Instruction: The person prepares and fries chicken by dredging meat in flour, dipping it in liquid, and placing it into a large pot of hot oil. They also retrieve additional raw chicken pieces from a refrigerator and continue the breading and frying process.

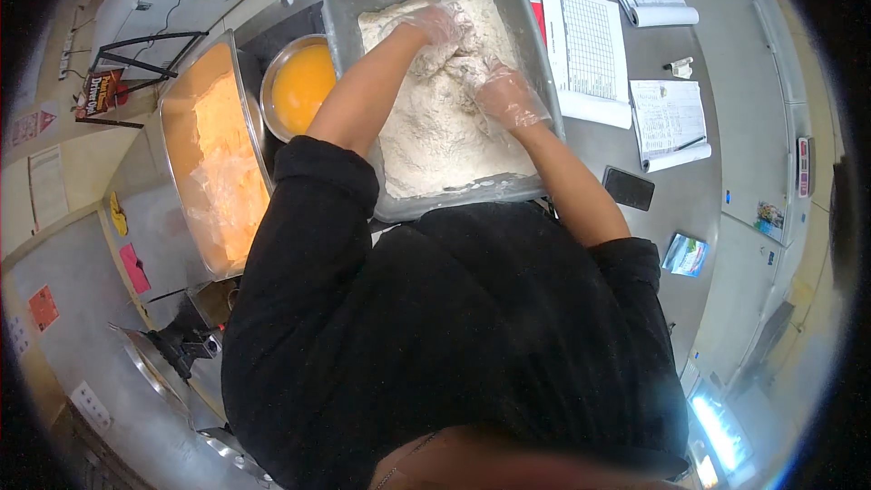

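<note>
A deep grey plastic tub (535, 63) in front of me holds a thick bed of white flour (435, 150). My left hand (434, 25), in a clear plastic glove, reaches into its far part. Opposite it, my right hand (508, 98) wears the same kind of glove. Both hands are closed around flour-coated lumps (445, 56) between them; the coating hides the fingertips and what the lumps are.
Left of the tub stand a round metal bowl of orange-yellow liquid (304, 86) and a long metal pan with an orange, crumbly mass (222, 141). At right lie a printed sheet (590, 45), notepads (670, 118), a dark phone-like slab (629, 189) and a small blue packet (686, 255).
</note>
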`<state>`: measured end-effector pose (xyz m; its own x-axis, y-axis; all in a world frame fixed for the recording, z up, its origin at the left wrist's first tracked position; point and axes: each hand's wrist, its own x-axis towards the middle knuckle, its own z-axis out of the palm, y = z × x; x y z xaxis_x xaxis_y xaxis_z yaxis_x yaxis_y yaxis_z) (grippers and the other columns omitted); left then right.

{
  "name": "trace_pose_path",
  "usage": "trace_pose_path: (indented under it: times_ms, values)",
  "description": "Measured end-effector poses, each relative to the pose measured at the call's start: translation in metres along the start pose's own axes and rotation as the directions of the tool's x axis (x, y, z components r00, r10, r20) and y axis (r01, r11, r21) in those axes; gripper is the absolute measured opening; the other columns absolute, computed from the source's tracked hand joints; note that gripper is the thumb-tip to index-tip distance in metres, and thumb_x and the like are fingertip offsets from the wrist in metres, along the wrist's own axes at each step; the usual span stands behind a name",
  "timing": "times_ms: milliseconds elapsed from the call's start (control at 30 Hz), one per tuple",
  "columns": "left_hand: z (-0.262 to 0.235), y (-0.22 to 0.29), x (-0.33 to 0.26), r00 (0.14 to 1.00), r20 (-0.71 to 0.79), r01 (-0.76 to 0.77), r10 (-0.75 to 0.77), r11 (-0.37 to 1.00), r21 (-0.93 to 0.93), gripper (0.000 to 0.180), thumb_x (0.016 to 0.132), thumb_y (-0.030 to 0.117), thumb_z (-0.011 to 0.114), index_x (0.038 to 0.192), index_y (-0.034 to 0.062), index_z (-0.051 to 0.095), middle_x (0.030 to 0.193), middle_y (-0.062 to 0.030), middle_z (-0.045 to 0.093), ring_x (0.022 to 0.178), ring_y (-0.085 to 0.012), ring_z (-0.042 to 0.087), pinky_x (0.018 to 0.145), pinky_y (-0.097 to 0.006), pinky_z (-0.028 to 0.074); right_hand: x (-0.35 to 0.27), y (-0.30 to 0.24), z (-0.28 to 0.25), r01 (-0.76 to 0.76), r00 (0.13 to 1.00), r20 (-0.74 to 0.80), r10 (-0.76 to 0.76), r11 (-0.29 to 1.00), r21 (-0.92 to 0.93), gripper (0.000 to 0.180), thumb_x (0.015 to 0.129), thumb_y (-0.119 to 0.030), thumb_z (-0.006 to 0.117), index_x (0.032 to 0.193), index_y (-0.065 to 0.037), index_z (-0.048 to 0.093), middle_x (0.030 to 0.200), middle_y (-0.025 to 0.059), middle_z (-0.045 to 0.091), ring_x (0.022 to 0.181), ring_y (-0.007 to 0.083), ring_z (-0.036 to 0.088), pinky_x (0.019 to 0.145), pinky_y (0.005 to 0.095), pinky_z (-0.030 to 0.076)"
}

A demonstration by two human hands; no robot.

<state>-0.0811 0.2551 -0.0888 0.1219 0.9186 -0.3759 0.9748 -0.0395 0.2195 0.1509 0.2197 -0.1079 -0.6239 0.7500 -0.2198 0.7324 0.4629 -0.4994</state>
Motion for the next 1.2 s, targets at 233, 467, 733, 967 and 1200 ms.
trace_pose_path:
  times_ms: [233,467,733,967,1200]
  values:
    - [-0.006,-0.008,-0.07,0.981,-0.138,0.108,-0.137,0.973,-0.203,0.04,0.095,0.038,0.053,0.101,0.0044,0.074,0.107,-0.0208,0.07,0.1,-0.0355,0.066,0.089,-0.044,0.052,-0.014,-0.031,-0.03,0.187,0.98,0.096,-0.172,0.965,-0.183,0.026,0.087,-0.022,0.061,0.091,-0.001,0.075,0.107,0.0259,0.067,0.099,0.0361,0.068,0.092,0.0436,0.052]
    - [-0.068,0.031,-0.166,0.932,-0.281,0.223,-0.228,0.973,-0.051,0.032,0.095,0.025,0.053,0.097,0.0009,0.074,0.099,-0.0236,0.07,0.098,-0.0349,0.067,0.092,-0.043,0.051,0.003,-0.069,-0.093,0.433,0.895,0.054,-0.443,0.832,-0.347,0.025,0.091,-0.023,0.061,0.079,-0.006,0.074,0.087,0.0206,0.07,0.082,0.0341,0.067,0.081,0.0419,0.054]
    - [-0.007,0.051,-0.19,0.803,-0.392,0.401,-0.449,0.893,-0.202,0.04,0.095,0.035,0.055,0.089,0.0012,0.075,0.098,-0.0228,0.07,0.097,-0.036,0.065,0.092,-0.044,0.05,0.033,-0.055,-0.059,0.258,0.966,0.092,-0.243,0.936,-0.239,0.027,0.091,-0.023,0.058,0.098,-0.001,0.073,0.112,0.0206,0.069,0.104,0.0362,0.066,0.093,0.0422,0.052]
    - [-0.013,0.063,-0.212,0.78,-0.191,0.366,-0.595,0.683,-0.632,0.035,0.094,0.03,0.057,0.091,-0.001,0.074,0.092,-0.0216,0.071,0.092,-0.0361,0.066,0.086,-0.044,0.051,0.027,-0.073,-0.087,0.307,0.952,0.003,-0.307,0.95,-0.065,0.031,0.091,-0.028,0.059,0.087,-0.002,0.075,0.093,0.0257,0.068,0.09,0.0379,0.068,0.082,0.0443,0.052]
    - [0.072,0.08,-0.182,0.795,0.139,-0.001,-0.59,-0.231,-0.973,0.042,0.096,0.033,0.064,0.113,-0.0048,0.067,0.105,-0.0152,0.071,0.096,-0.0228,0.065,0.084,-0.039,0.05,0.05,-0.104,-0.041,0.244,0.969,0.005,-0.245,0.966,0.09,0.03,0.086,-0.029,0.064,0.093,-0.001,0.073,0.095,0.0235,0.069,0.084,0.037,0.068,0.075,0.045,0.051]
